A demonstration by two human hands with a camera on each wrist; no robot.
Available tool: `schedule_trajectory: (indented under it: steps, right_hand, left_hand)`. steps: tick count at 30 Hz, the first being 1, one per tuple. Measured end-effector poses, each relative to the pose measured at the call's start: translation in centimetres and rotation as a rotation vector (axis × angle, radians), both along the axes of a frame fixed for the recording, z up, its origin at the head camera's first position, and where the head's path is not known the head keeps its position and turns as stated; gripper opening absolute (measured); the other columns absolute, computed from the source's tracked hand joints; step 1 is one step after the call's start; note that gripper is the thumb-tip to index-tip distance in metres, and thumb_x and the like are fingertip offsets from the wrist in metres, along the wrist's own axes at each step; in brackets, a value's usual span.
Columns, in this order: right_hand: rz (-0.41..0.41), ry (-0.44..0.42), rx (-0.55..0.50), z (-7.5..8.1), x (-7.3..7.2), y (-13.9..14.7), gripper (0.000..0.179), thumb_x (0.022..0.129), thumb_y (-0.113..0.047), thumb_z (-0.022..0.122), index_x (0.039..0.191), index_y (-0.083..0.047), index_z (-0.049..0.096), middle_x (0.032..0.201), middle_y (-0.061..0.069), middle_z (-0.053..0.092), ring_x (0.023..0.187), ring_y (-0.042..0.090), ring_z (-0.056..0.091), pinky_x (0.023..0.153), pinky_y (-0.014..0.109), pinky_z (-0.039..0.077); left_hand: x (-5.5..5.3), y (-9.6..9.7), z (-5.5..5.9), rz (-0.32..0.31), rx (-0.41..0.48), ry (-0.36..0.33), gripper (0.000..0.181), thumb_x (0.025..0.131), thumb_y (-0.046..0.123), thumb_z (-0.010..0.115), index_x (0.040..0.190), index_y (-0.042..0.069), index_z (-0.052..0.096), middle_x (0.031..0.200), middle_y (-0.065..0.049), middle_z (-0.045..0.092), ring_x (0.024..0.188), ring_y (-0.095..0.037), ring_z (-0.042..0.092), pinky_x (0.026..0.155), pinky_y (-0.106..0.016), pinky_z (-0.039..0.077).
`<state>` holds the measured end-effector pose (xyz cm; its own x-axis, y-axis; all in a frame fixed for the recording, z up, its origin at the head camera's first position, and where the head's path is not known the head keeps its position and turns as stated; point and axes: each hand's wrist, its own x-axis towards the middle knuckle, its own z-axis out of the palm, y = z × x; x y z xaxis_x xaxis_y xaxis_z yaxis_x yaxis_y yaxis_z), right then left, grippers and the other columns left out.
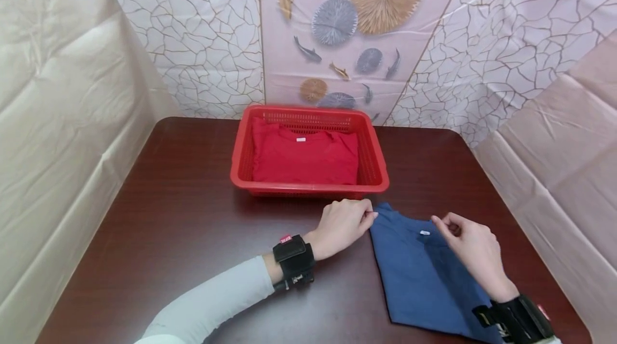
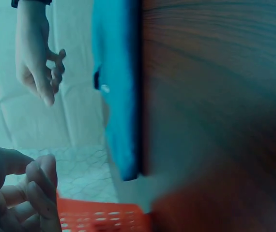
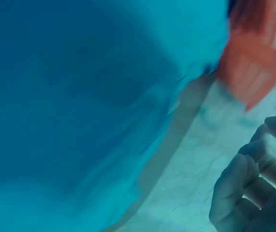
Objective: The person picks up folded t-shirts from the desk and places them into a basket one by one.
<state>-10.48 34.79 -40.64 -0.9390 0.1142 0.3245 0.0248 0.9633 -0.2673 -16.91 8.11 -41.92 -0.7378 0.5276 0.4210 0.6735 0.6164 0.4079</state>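
Observation:
A folded blue T-shirt (image 1: 424,274) lies on the table at the right, its neckline and white label toward the back. My left hand (image 1: 344,226) is raised near the shirt's back left corner. In the left wrist view, this hand's fingers (image 2: 43,198) are loosely bent, apart from the cloth and holding nothing. Over the right part of the shirt hovers my right hand (image 1: 474,250), its fingers loosely bent with nothing in them. The right wrist view has that hand (image 3: 254,188) beyond the shirt's neckline edge.
A red plastic basket (image 1: 308,189) stands at the back middle of the dark wooden table (image 1: 193,199). Inside it lies a folded red T-shirt (image 1: 303,162) with a white label. Patterned cloth (image 1: 202,38) hangs behind the table, and plain cloth (image 1: 62,119) flanks it.

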Motion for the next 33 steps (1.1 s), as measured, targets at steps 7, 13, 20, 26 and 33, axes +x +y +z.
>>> schedule_trajectory:
  steps: [7, 13, 20, 26, 33]
  right_hand:
    - [-0.266, -0.255, -0.009, -1.4, 2.3, 6.2, 0.051, 0.087, -0.063, 0.042, 0.083, -0.014, 0.057, 0.057, 0.005, 0.051, 0.048, 0.023, 0.046, 0.038, 0.037, 0.033]
    - [-0.344, -0.540, -0.083, -1.7, 3.9, 10.2, 0.080, 0.086, -0.071, 0.030, 0.103, 0.003, 0.057, 0.073, 0.015, 0.063, 0.057, 0.025, 0.056, 0.048, 0.043, 0.042]
    - [-0.277, -0.673, -0.428, -2.7, 4.6, 10.7, 0.090, 0.085, -0.070, 0.035, 0.110, 0.014, 0.053, 0.072, 0.003, 0.064, 0.064, 0.018, 0.063, 0.057, 0.036, 0.057]
    - [-0.257, -0.677, -0.590, -3.3, 4.5, 9.7, 0.085, 0.088, -0.061, 0.042, 0.122, 0.017, 0.045, 0.064, -0.001, 0.053, 0.066, 0.015, 0.058, 0.060, 0.034, 0.056]
    - [-0.176, -0.733, -0.768, -4.0, 4.3, 8.9, 0.087, 0.092, -0.056, 0.040, 0.140, 0.014, 0.020, 0.131, 0.036, 0.044, 0.102, 0.026, 0.057, 0.081, 0.046, 0.053]
  left_hand:
    - [-0.7, 1.2, -2.3, 0.050, -0.061, -0.029, 0.020, 0.088, 0.030, 0.058, 0.071, 0.022, 0.057, 0.053, 0.009, 0.046, 0.047, -0.008, 0.043, 0.036, -0.023, 0.034]
    - [-0.9, 1.9, -3.8, 0.038, -0.129, -0.073, 0.025, 0.087, 0.028, 0.059, 0.064, 0.019, 0.056, 0.049, 0.006, 0.045, 0.046, -0.011, 0.045, 0.037, -0.025, 0.036]
    - [-0.9, 2.8, -4.8, 0.038, -0.112, -0.173, 0.039, 0.086, 0.029, 0.059, 0.051, 0.019, 0.048, 0.043, 0.007, 0.039, 0.043, -0.008, 0.041, 0.037, -0.023, 0.032]
    - [-0.6, 3.5, -4.6, 0.006, 0.080, -0.513, 0.020, 0.085, 0.026, 0.061, 0.069, 0.015, 0.064, 0.049, 0.008, 0.058, 0.041, -0.001, 0.049, 0.045, -0.017, 0.041]
    - [0.0, 4.5, -5.2, -0.116, 0.525, -1.151, 0.031, 0.086, 0.016, 0.061, 0.109, -0.004, 0.052, 0.081, -0.016, 0.067, 0.061, -0.022, 0.064, 0.051, -0.036, 0.057]
